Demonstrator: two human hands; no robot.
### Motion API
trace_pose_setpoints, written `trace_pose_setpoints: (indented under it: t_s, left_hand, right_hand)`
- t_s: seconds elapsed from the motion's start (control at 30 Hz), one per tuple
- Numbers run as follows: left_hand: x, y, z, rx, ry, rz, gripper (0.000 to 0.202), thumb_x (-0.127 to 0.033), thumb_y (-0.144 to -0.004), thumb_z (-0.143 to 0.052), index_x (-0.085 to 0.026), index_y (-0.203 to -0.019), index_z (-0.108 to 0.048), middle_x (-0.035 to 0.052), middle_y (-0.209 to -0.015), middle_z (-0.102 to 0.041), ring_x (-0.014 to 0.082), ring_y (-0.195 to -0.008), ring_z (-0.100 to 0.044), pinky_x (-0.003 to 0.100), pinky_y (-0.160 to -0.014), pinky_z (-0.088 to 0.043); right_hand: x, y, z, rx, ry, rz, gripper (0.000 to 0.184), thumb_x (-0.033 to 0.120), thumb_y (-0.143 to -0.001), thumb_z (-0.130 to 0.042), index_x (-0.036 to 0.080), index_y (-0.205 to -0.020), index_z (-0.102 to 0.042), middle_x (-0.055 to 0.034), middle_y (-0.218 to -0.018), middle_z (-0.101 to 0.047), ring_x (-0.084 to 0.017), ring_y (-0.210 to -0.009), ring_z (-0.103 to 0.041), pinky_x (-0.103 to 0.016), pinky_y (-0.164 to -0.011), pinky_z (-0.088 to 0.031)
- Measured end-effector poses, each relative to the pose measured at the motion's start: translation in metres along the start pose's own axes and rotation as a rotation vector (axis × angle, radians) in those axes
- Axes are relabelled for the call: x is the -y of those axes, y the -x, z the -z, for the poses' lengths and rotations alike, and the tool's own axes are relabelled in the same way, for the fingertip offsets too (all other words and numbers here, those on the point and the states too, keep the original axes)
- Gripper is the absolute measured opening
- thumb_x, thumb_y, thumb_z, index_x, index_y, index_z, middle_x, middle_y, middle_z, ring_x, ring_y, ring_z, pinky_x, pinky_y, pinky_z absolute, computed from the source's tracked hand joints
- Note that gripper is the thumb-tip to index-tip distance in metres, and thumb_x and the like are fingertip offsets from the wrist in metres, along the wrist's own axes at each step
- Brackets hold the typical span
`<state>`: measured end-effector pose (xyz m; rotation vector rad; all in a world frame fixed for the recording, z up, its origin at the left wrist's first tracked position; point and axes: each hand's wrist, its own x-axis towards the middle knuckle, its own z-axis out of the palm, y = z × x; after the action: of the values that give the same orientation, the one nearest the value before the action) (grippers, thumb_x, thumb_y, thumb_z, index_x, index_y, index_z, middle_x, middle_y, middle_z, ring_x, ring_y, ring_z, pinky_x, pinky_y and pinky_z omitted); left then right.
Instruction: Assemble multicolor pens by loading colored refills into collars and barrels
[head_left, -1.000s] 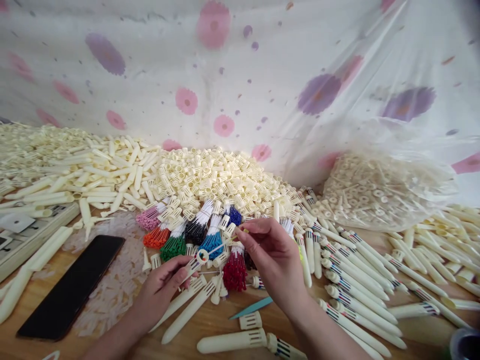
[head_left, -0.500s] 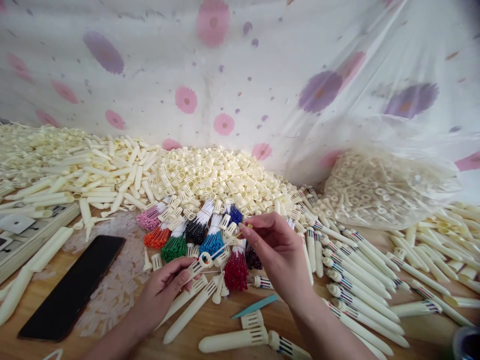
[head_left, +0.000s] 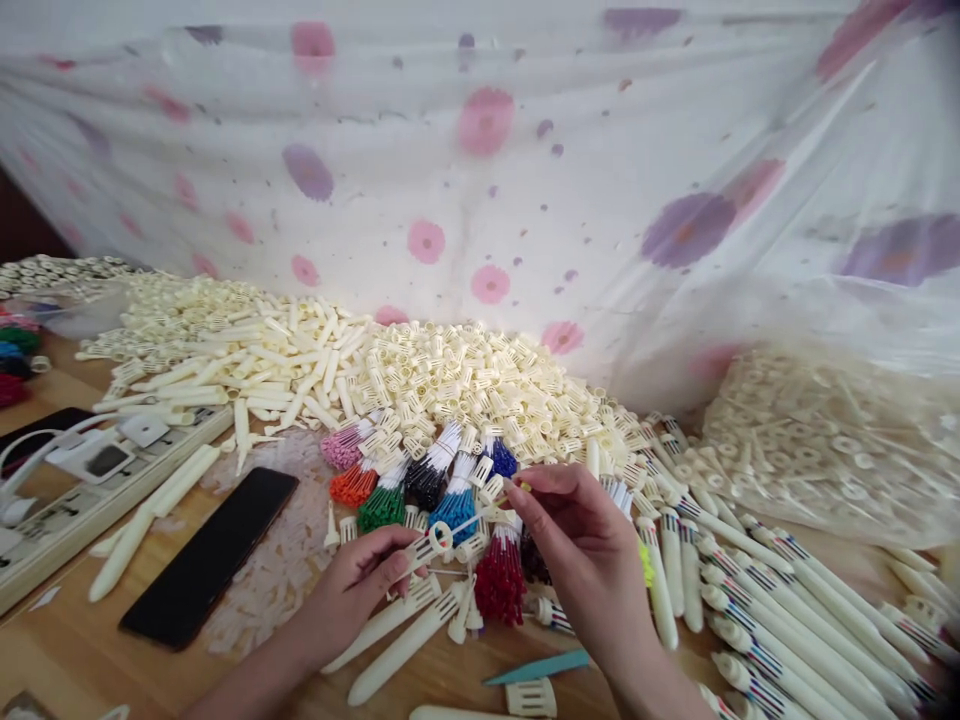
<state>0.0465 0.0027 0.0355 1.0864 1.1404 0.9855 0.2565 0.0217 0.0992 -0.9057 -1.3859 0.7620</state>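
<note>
Head view: left hand [head_left: 367,580] has thumb and fingers clamped on a cream slotted barrel [head_left: 420,552], its ring-shaped open end turned toward the right hand [head_left: 581,560], whose thumb and forefinger are pinched together on a thin white refill [head_left: 466,523] with yellow at the held end. Refill slants down to the barrel's mouth; cannot tell whether its tip is inside. Both held above the tabletop, near blue refills [head_left: 452,518] and dark red refills [head_left: 501,582], black phone [head_left: 210,555] off to the left.
</note>
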Motion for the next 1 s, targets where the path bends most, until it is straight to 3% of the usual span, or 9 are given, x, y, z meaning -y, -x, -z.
trace_pose_setpoints:
  t_s: [0.23,0.57,0.8,0.93,1.0]
  left_hand:
    - [-0.003,-0.001,-0.007,-0.003,0.037,0.045,0.047,-0.057,-0.059,-0.074,-0.017,-0.083,-0.071,0.0002,-0.064,-0.073,0.0111,-0.054,-0.054,0.023,-0.055,-0.046]
    - [-0.001,-0.002,-0.003,-0.003,0.016,0.064,0.044,-0.055,-0.062,-0.073,-0.018,-0.086,-0.071,-0.0007,-0.064,-0.072,0.0115,-0.056,-0.055,0.023,-0.058,-0.046]
    - [-0.001,-0.002,-0.002,-0.021,-0.025,0.074,0.041,-0.053,-0.062,-0.073,-0.017,-0.084,-0.069,-0.0038,-0.054,-0.062,0.0143,-0.057,-0.056,0.024,-0.057,-0.046]
    - [0.0,-0.003,-0.001,0.012,-0.067,0.03,0.038,-0.051,-0.069,-0.068,-0.017,-0.087,-0.07,-0.0042,-0.055,-0.06,0.0138,-0.057,-0.054,0.024,-0.057,-0.045]
    - [-0.001,-0.003,-0.001,0.021,-0.077,0.02,0.037,-0.05,-0.071,-0.066,-0.017,-0.088,-0.07,-0.0038,-0.056,-0.06,0.0138,-0.057,-0.054,0.024,-0.057,-0.045]
  right_hand:
    - [-0.002,0.0,-0.002,0.043,0.008,-0.026,0.006,0.018,-0.08,-0.063,0.022,-0.079,-0.059,0.0026,-0.072,-0.063,-0.008,-0.065,-0.06,-0.017,-0.06,-0.05]
    - [-0.009,0.008,-0.014,0.116,0.012,-0.114,0.005,0.02,-0.08,-0.062,0.021,-0.077,-0.057,0.0015,-0.071,-0.062,-0.01,-0.063,-0.058,-0.02,-0.058,-0.048]
    - [-0.017,0.015,-0.025,0.189,0.054,-0.081,0.005,0.018,-0.081,-0.059,0.02,-0.077,-0.057,-0.0006,-0.074,-0.063,-0.012,-0.065,-0.059,-0.024,-0.059,-0.048]
    - [-0.02,0.015,-0.026,0.238,0.191,0.011,0.008,0.02,-0.082,-0.059,0.02,-0.075,-0.06,-0.0022,-0.075,-0.063,-0.016,-0.072,-0.057,-0.029,-0.067,-0.046]
    - [-0.021,0.014,-0.025,0.257,0.244,-0.008,0.01,0.022,-0.082,-0.06,0.02,-0.073,-0.06,-0.002,-0.074,-0.061,-0.016,-0.073,-0.054,-0.03,-0.067,-0.044]
